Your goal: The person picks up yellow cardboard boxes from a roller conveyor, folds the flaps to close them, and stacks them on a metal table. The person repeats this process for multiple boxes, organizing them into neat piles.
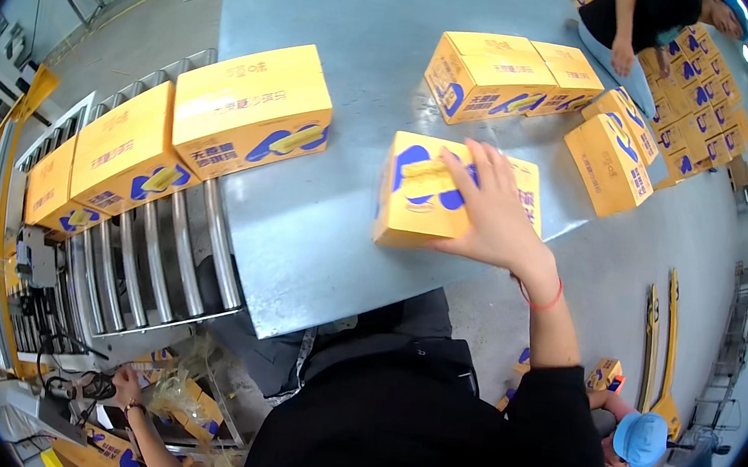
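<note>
- My right hand [491,215] lies flat on the yellow box [438,195], fingers spread over its top and far face; it presses rather than clamps, and nothing is closed around the box.
- That box sits on the grey metal table [362,11], near the edge closest to me.
- My left hand [124,382] is low and well off to the left of the grip, below the table edge, among crumpled clear wrap [180,396]; I cannot tell whether it is closed on anything.
- Left of the grip, 3 like boxes stand in a row running onto the roller conveyor [159,255], the nearest one [250,109] still on the table; I judge these as already sent along.
- Beyond the grip, a cluster of boxes [502,77] waits on the far table, where another person's hand [623,57] rests.
- My judgement: the work is midway, with 1 box in hand and several more left.
</note>
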`<state>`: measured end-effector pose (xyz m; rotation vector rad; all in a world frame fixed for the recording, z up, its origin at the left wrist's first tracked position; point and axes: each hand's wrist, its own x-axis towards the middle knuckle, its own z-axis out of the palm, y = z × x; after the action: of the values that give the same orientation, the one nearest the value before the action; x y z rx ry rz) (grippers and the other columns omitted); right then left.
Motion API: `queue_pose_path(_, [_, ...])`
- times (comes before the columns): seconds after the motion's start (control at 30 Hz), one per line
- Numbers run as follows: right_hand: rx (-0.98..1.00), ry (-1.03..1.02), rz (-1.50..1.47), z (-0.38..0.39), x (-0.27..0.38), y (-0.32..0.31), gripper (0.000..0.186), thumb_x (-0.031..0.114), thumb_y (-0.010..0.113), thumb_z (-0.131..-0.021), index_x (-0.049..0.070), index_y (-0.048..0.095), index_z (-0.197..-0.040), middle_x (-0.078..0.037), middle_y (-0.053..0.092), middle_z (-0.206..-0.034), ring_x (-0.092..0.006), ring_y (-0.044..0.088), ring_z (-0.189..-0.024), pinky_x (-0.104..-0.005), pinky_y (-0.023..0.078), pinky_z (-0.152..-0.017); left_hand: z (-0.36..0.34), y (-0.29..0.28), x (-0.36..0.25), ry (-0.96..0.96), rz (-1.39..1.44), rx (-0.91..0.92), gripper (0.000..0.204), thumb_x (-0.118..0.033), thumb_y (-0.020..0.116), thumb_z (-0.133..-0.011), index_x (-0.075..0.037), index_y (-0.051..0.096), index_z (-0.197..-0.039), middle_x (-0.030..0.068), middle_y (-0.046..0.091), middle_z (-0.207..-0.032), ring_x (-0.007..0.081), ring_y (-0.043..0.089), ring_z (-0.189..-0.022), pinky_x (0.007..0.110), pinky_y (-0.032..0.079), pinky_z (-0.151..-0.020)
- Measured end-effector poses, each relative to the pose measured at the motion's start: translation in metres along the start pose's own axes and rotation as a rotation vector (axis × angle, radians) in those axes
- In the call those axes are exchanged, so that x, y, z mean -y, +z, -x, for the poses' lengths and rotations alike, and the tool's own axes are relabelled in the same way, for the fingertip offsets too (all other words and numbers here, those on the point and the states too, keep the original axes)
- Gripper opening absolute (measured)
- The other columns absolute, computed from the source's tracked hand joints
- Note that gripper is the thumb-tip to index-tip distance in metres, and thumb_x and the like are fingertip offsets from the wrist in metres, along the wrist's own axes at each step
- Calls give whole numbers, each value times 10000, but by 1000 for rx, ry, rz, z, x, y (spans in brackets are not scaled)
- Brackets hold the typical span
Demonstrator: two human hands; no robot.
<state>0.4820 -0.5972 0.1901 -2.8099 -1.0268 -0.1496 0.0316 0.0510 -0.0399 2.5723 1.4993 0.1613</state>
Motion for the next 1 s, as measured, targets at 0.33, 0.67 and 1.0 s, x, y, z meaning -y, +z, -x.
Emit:
queue_pose_path(0.33, [-306,661,448,112,-251,-8,748,521,695,-840,-18,532,-1333,-228,539,-1362,-385,502,-1267,-445,430,-1042,-12,7,22,-61,-137,62,393,-409,544,-926,-33,656,-932,183,685,-854,398,670,-829,495,503,-688])
queue_pose_path(0.67, [-461,-171,-310,-143,-81,24,316,174,608,-952,46,612,-1240,-140,585,-1314,-308,525,-1258,-392,395,-1071,-10,14,48,-102,-167,-3,351,-412,547,-943,-79,646,-994,132,685,-954,356,676,-880,487,535,-732])
queue_pose_path(1.0, [-405,2,330,-136,8,15,209,233,583,-940,39,583,-1017,-152,532,-956,-349,545,-918,-457,452,-859,-18,39,82,-278,314,47,560,-547,550,-942,-50,564,-1199,73,681,-874,199,694,-769,353,572,-691])
